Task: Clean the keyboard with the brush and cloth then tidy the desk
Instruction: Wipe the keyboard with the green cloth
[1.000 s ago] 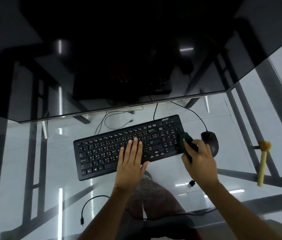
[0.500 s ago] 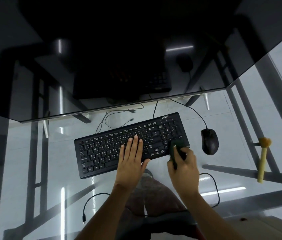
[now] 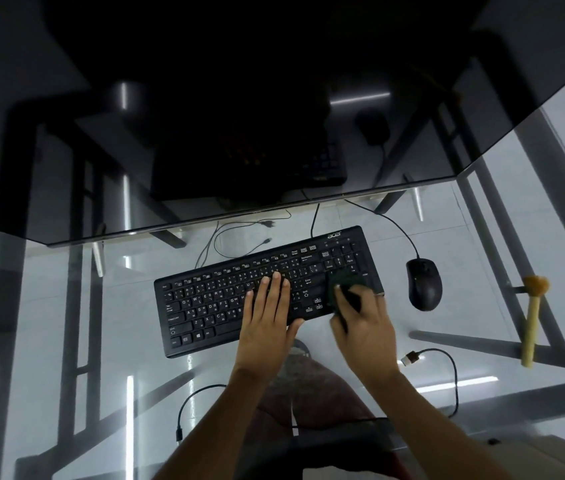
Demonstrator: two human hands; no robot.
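A black keyboard (image 3: pixel 225 292) lies slanted on the glass desk (image 3: pixel 66 341). My left hand (image 3: pixel 269 311) rests flat on its middle keys, fingers straight. My right hand (image 3: pixel 366 323) grips a dark cloth (image 3: pixel 345 282) and presses it on the keyboard's right end, over the number pad. A yellow-handled brush (image 3: pixel 532 322) with a tan bristle head lies on the desk at the far right, away from both hands.
A black wired mouse (image 3: pixel 425 284) sits right of the keyboard. A dark monitor (image 3: pixel 239 116) looms over the back of the desk. Loose cables lie near the front: one with a USB plug (image 3: pixel 411 358), another at the lower left (image 3: pixel 184 410). My knees show under the glass.
My right hand has carried the cloth from beside the mouse leftward along the keyboard's front edge, then up onto the number pad. My left hand has stayed on the keys.
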